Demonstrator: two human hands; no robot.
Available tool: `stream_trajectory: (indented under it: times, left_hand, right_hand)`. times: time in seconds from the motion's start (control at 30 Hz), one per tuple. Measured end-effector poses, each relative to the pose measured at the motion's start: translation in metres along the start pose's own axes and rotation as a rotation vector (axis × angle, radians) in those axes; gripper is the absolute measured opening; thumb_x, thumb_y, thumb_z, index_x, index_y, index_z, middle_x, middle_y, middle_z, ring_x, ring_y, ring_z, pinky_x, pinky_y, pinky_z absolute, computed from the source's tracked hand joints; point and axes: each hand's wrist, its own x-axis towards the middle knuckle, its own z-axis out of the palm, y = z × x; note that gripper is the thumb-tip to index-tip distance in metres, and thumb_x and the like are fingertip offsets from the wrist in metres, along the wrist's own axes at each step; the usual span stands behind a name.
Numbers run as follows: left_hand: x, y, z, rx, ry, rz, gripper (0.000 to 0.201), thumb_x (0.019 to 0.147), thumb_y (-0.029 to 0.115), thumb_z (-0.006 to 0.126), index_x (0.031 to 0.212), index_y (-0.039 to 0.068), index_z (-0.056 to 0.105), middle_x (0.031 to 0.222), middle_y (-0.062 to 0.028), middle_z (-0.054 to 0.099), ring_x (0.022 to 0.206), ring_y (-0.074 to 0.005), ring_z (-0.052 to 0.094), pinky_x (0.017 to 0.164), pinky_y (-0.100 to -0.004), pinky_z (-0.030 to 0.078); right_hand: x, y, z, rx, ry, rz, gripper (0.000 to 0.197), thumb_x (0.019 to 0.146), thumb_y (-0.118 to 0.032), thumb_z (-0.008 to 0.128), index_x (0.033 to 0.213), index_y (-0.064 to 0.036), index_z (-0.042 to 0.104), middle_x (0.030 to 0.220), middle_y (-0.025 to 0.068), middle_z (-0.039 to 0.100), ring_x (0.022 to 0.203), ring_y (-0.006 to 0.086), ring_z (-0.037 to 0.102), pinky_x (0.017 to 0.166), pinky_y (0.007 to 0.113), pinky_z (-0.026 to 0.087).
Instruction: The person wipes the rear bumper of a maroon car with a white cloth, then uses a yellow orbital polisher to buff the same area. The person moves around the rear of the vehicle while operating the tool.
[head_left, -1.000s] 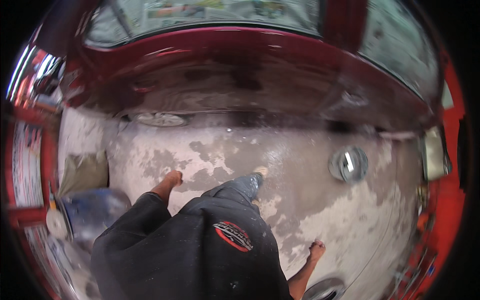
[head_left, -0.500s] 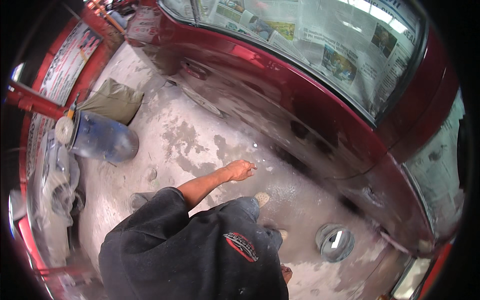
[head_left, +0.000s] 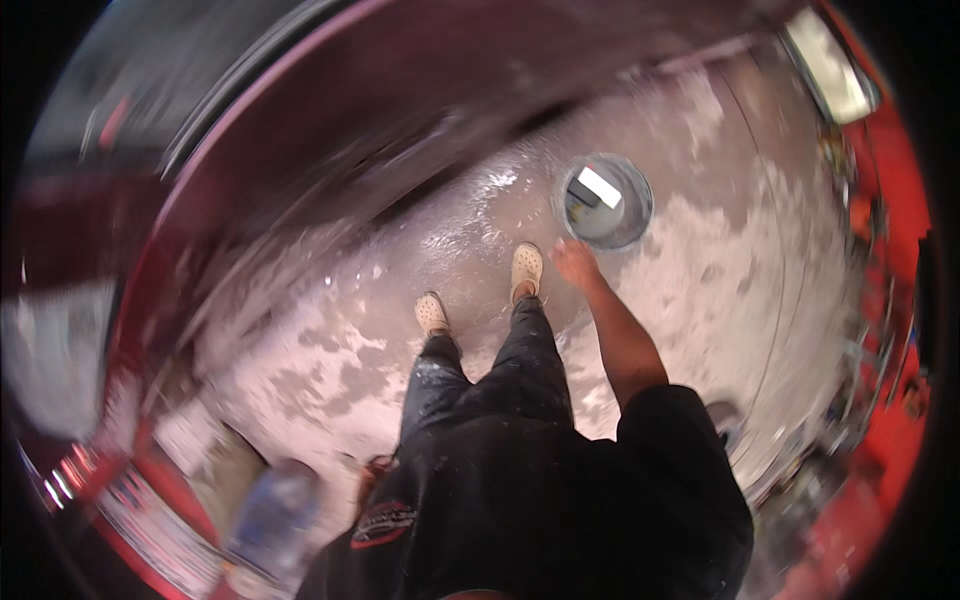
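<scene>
My right hand (head_left: pixel 575 264) reaches forward and down, just short of a round grey bucket (head_left: pixel 637 222) on the floor. Its fingers look curled but are smeared by motion, and nothing shows in them. Inside the bucket are a bright white rectangle and something dark; I cannot make out whether the white is a reflection. My left hand (head_left: pixel 372 478) is low beside my dark shirt, mostly hidden, so its fingers cannot be read. A dark red car body (head_left: pixel 330 130) with dull patches runs along the far left side.
Wet, blotchy floor (head_left: pixel 480 215) lies between my feet and the car. At the lower left stand a blue drum (head_left: pixel 275 510) and a khaki bundle (head_left: pixel 228 475), both blurred. Assorted clutter (head_left: pixel 860 350) lines the red edge at right.
My view has swung right, bringing the bucket up ahead of me. My left arm has dropped from its outstretched reach toward the car to my side; my right arm now extends toward the bucket.
</scene>
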Motion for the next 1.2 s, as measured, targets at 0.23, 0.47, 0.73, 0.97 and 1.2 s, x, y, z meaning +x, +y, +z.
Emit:
stream_trajectory:
  times: [0.23, 0.47, 0.73, 0.97, 1.2]
  left_hand:
    - [-0.002, 0.193, -0.052, -0.387, 0.200, 0.130, 0.030, 0.099, 0.019, 0.054, 0.122, 0.002, 0.064, 0.105, -0.0123, 0.071, 0.086, -0.0163, 0.067, 0.077, -0.0303, 0.054]
    - [-0.028, 0.252, -0.053, -0.079, 0.258, -0.187, 0.027, 0.098, 0.020, 0.057, 0.120, 0.009, 0.067, 0.090, -0.0109, 0.072, 0.081, -0.0159, 0.070, 0.072, -0.0338, 0.058]
    - [-0.027, 0.254, -0.001, 0.146, 0.128, -0.162, 0.028, 0.097, 0.023, 0.054, 0.117, 0.010, 0.069, 0.117, -0.0143, 0.069, 0.099, -0.0305, 0.070, 0.084, -0.0399, 0.057]
    - [-0.019, 0.283, -0.016, 0.279, 0.144, 0.010, 0.032, 0.099, 0.028, 0.055, 0.120, 0.008, 0.067, 0.114, -0.0195, 0.070, 0.104, -0.0322, 0.069, 0.088, -0.0414, 0.055]
    - [-0.014, 0.339, -0.017, -0.069, 0.109, -0.480, 0.031, 0.097, 0.025, 0.053, 0.120, 0.011, 0.068, 0.118, -0.0183, 0.069, 0.103, -0.0314, 0.070, 0.087, -0.0400, 0.054]
  right_hand:
    - [0.084, 0.024, -0.021, -0.082, -0.016, 0.096, 0.030, 0.093, -0.018, 0.051, 0.111, -0.0028, 0.069, 0.123, 0.0182, 0.063, 0.115, 0.0364, 0.058, 0.098, 0.045, 0.050]
    - [0.191, 0.125, 0.030, -0.193, 0.213, -0.059, 0.053, 0.097, -0.042, 0.057, 0.123, 0.0041, 0.062, 0.131, 0.0273, 0.058, 0.125, 0.0408, 0.052, 0.107, 0.050, 0.039]
    - [0.314, 0.256, 0.060, -0.425, -0.111, 0.120, 0.056, 0.102, -0.046, 0.042, 0.129, -0.0005, 0.059, 0.134, 0.0252, 0.057, 0.122, 0.0427, 0.055, 0.106, 0.055, 0.039]
    - [0.353, 0.215, 0.067, -0.436, -0.371, 0.186, 0.055, 0.095, -0.045, 0.053, 0.130, -0.0041, 0.063, 0.130, 0.0196, 0.064, 0.121, 0.0372, 0.060, 0.107, 0.052, 0.043]
    - [0.318, 0.134, -0.022, -0.148, -0.412, 0.146, 0.061, 0.092, -0.060, 0.057, 0.121, -0.0073, 0.070, 0.133, 0.0179, 0.062, 0.129, 0.0379, 0.053, 0.107, 0.052, 0.041]
